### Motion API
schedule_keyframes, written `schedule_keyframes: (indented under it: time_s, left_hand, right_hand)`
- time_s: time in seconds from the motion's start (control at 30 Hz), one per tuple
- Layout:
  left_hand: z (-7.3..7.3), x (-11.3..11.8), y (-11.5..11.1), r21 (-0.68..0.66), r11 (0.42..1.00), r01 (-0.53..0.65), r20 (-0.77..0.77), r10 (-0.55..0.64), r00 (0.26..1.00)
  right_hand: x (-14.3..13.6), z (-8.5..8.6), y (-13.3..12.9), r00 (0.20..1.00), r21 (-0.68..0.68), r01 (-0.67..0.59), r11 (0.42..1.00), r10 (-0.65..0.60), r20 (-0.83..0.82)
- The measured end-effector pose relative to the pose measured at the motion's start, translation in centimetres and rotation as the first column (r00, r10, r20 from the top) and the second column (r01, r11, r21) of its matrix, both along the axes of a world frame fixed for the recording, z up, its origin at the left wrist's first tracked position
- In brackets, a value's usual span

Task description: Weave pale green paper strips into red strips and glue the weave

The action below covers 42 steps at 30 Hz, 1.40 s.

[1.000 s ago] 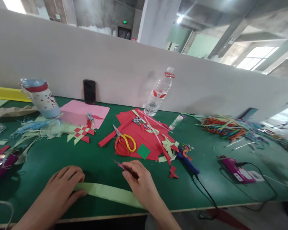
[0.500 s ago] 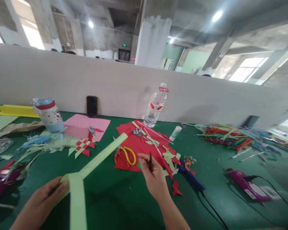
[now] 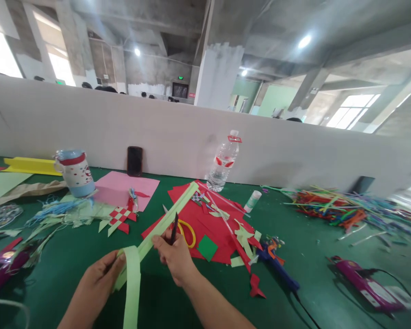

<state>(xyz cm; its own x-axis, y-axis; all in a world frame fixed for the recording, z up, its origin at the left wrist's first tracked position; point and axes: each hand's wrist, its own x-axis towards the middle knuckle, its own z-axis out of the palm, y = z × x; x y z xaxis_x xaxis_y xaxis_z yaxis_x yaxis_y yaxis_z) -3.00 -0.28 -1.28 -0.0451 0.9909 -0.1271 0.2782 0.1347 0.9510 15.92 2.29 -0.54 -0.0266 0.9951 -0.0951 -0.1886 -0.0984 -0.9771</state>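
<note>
My left hand (image 3: 97, 278) pinches a pale green paper strip (image 3: 167, 219) at its folded middle. One arm of the strip slants up to the right; the other bends over and hangs down. My right hand (image 3: 176, 256) is closed, thumb and finger on the slanting arm. A thin dark pointed tool (image 3: 174, 227), its kind unclear, sticks up from that same hand. Just behind lie scissors with a yellow handle (image 3: 191, 234), partly hidden by the strip. Red paper sheets (image 3: 222, 246) with a green square (image 3: 207, 248) lie beyond my right hand.
A water bottle (image 3: 224, 164), glue stick (image 3: 252, 201), patterned cup (image 3: 76, 176) and phone (image 3: 134, 161) stand towards the partition. A blue glue gun (image 3: 279, 269) trails its cord at right. Red-and-green woven paper (image 3: 118, 220) lies left; colourful strips (image 3: 329, 208) are heaped far right.
My right hand has moved left from over the red paper and now grips the strip. My left hand has shifted right and the strip's slanting arm has moved with it.
</note>
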Motion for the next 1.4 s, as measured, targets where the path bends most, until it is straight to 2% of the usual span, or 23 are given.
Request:
schedule_keyframes:
  time_s: [0.07,0.13,0.23,0.27,0.37,0.43,0.5,0.53,0.57,0.6,0.63,0.67,0.7,0.8,0.97,1.17,1.3,1.4]
  left_hand:
    - [0.6,-1.1,0.8,0.098,0.995,-0.005,-0.173,0.022,0.985]
    - [1.6,-2.3,2.0,0.195,0.979,-0.059,-0.367,0.129,0.921]
    - [3.7,-3.4,4.4,0.211,0.964,-0.159,-0.664,0.261,0.701]
    - [4.5,-3.6,5.3,0.231,0.960,-0.158,-0.728,0.278,0.626]
    - [6.1,-3.6,7.5,0.260,0.958,-0.121,-0.757,0.280,0.590]
    - [6.3,-3.1,8.1,0.328,0.940,-0.092,-0.746,0.317,0.586]
    - [5.7,-2.0,7.8,0.456,0.889,-0.053,-0.691,0.391,0.608]
    - [5.1,-1.2,7.4,0.514,0.857,-0.024,-0.641,0.403,0.653]
    - [4.6,-0.4,6.8,0.530,0.848,0.003,-0.586,0.364,0.724]
    - [4.0,0.6,6.1,0.484,0.873,0.054,-0.548,0.254,0.797]
    - [3.5,1.5,5.4,0.374,0.917,0.139,-0.492,0.069,0.868]
    - [3.0,2.5,4.8,0.287,0.937,0.200,-0.400,-0.072,0.914]
    - [2.6,3.3,4.4,0.206,0.939,0.274,-0.331,-0.197,0.923]
    - [1.9,5.0,3.7,0.056,0.940,0.335,-0.156,-0.323,0.933]
    - [0.9,5.6,3.7,-0.035,0.922,0.385,0.126,-0.378,0.917]
    - [0.5,5.8,3.3,-0.071,0.898,0.434,0.269,-0.401,0.875]
    - [0.2,5.8,3.5,-0.133,0.886,0.445,0.384,-0.368,0.847]
    - [-0.2,5.8,3.6,-0.160,0.889,0.429,0.392,-0.342,0.854]
  right_hand:
    - [0.9,-0.4,0.3,0.998,-0.005,0.055,0.998,-0.055,-0.032]
    - [1.9,-0.6,0.5,0.995,-0.007,0.083,0.997,-0.083,-0.061]
    - [2.8,-0.6,0.6,0.992,-0.004,0.089,0.996,-0.089,-0.090]
    - [3.0,-0.5,0.6,0.991,-0.002,0.088,0.996,-0.088,-0.096]
    - [3.2,-0.2,0.5,0.991,0.005,0.094,0.996,-0.093,-0.100]
    - [3.2,-0.1,0.4,0.991,0.010,0.091,0.996,-0.090,-0.096]
    - [3.2,-0.2,0.4,0.992,0.012,0.084,0.996,-0.083,-0.090]
    - [3.2,-0.3,0.4,0.993,0.011,0.080,0.997,-0.078,-0.088]
    - [3.1,-0.4,0.3,0.994,0.008,0.075,0.997,-0.074,-0.085]
    - [3.0,-0.6,0.3,0.994,0.005,0.069,0.998,-0.069,-0.083]
    - [2.9,-0.7,0.3,0.995,0.002,0.060,0.998,-0.059,-0.081]
    - [2.8,-0.8,0.2,0.996,-0.001,0.047,0.999,-0.047,-0.080]
    - [2.7,-0.8,0.2,0.996,-0.005,0.034,0.999,-0.034,-0.080]
    - [2.5,-0.7,0.1,0.997,-0.008,0.012,1.000,-0.013,-0.081]
    - [3.3,0.1,0.3,0.990,-0.034,0.061,0.998,-0.065,-0.123]
    - [4.3,-0.2,1.0,0.986,-0.037,0.141,0.989,-0.144,-0.083]
    - [3.4,-0.6,0.6,0.991,-0.051,0.127,0.991,-0.128,-0.034]
    - [2.7,-0.5,0.1,0.996,-0.051,0.085,0.995,-0.084,0.020]
